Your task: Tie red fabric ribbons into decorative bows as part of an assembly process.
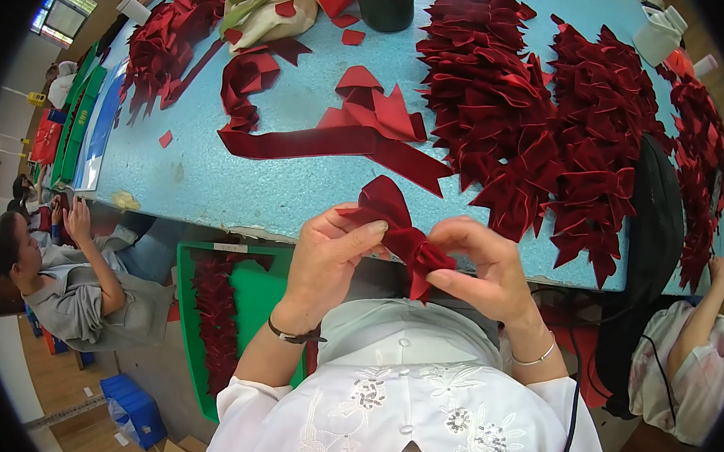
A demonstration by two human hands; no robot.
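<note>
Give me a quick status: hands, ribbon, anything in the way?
Left hand and right hand both pinching dark red ribbon bow. Held above blue table edge. Nothing between them.

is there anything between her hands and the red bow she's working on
Nothing visible. The left hand and the right hand both already grip the red bow directly, held just in front of the near edge of the blue table. The pile of finished bows lies farther back on the table.

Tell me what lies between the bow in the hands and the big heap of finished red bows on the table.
In the head view, only bare blue tabletop lies between the held bow and the heap; the long loose ribbon sits farther left.
</note>
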